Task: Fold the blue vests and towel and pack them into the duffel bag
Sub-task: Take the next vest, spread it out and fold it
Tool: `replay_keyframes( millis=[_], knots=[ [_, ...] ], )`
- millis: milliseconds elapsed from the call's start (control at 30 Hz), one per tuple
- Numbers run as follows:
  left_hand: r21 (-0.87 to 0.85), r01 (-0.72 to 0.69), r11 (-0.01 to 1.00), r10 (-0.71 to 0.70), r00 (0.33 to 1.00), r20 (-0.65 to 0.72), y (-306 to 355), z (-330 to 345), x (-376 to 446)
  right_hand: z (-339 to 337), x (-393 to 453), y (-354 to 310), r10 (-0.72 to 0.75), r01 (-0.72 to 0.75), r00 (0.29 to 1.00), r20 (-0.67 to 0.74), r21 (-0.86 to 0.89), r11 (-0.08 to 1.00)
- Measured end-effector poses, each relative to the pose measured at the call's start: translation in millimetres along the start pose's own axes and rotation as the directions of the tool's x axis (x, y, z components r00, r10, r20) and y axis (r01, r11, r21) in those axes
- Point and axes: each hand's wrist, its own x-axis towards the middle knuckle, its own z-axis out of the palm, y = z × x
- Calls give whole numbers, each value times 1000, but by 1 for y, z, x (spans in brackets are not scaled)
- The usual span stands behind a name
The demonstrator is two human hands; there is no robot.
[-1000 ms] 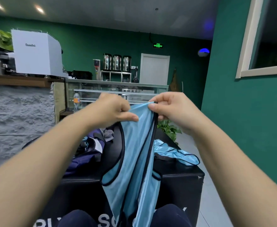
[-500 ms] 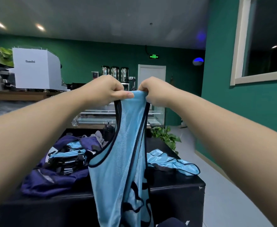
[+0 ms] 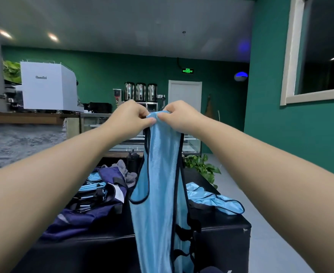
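Held up high in the air, one blue vest [image 3: 158, 194], hanging long and straight down in front of the black worktop [image 3: 221, 229]. Pinched at the very top by both hands, close together, almost touching. Left hand [image 3: 131, 119] with fingers and thumb curled tight on the top edge. Right hand [image 3: 179, 117] the same, gripping the shiny cloth just beside it. Probably lifted like this so the cloth drops flat and the two shoulder parts line up, ready for a neat fold.

Soft, thin and shiny, light blue with dark trim round the arm holes and neck. Floppy, so likely to slip or bunch if let go.

Behind it on the worktop, another blue vest [image 3: 215, 198], crumpled and not folded yet. To the left, an open dark blue duffel bag [image 3: 87, 215] with some folded blue cloth [image 3: 92, 187] inside. Near the back of the bag, a grey towel [image 3: 125, 172] in a heap.
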Motion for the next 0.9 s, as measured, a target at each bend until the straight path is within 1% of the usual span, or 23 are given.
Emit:
replay_keyframes(
  millis=[67,100,133,167,200,233,267,300,333,367,400,433,467,533,567,600,633,700,733,767,800,867,900],
  knots=[
    [-133,89,987,-99,993,-70,1,9,-2,-1,1,3,-11,12,999,-36,30,999],
    [-160,91,983,-110,987,-117,2,13,-4,-2,1,5,-7,9,999,-54,44,999],
    [-121,59,991,-81,980,-183,2,18,-7,-3,2,6,-3,6,997,-72,45,999],
    [-39,15,999,-23,972,-232,2,22,-10,-2,2,8,3,0,996,-87,40,999],
    [54,-28,998,41,967,-253,4,24,-12,-2,3,9,17,-13,995,-94,41,999],
    [127,-52,991,81,967,-241,6,26,-13,-1,3,11,35,-30,995,-95,51,998],
    [145,-61,987,93,971,-219,9,28,-13,0,3,12,53,-46,994,-95,68,997],
    [69,-42,997,54,980,-191,11,31,-11,0,3,13,69,-60,993,-99,88,994],
    [-98,28,995,-43,987,-152,13,33,-10,-2,3,14,78,-66,991,-112,108,992],
    [-300,119,946,-152,984,-89,15,35,-8,-3,3,15,79,-64,989,-126,119,991],
    [-458,203,866,-238,971,-20,18,35,-7,-5,3,15,72,-56,988,-136,122,991],
    [-524,249,814,-275,961,29,19,36,-7,-6,3,16,63,-45,988,-143,121,992],
    [-526,260,810,-273,960,54,21,36,-8,-6,3,16,55,-37,987,-148,119,992],
    [-533,257,806,-214,966,143,26,35,-12,-6,4,18,49,-31,985,-166,111,993],
    [-540,273,797,-179,959,221,29,34,-15,-6,5,20,47,-27,982,-180,108,994],
    [-503,280,818,-142,945,295,32,35,-18,-7,6,22,47,-26,979,-197,106,994],
    [-419,267,868,-114,928,356,34,37,-22,-8,8,25,50,-28,976,-214,106,994],
    [-135,151,979,-73,885,461,36,43,-32,-11,9,32,68,-43,968,-244,105,993],
    [4,66,998,-58,850,524,35,49,-39,-12,10,37,78,-52,964,-255,110,993],
    [116,-15,993,-57,805,591,33,55,-45,-13,10,43,89,-59,960,-264,120,991],
    [192,-80,978,-67,754,653,32,61,-53,-14,11,49,103,-69,958,-269,134,989],
    [272,-161,949,-99,664,741,24,70,-68,-15,10,64,141,-104,950,-277,145,984],
    [305,-212,928,-106,635,765,19,73,-73,-16,10,72,162,-126,946,-282,141,982]
  ],
)
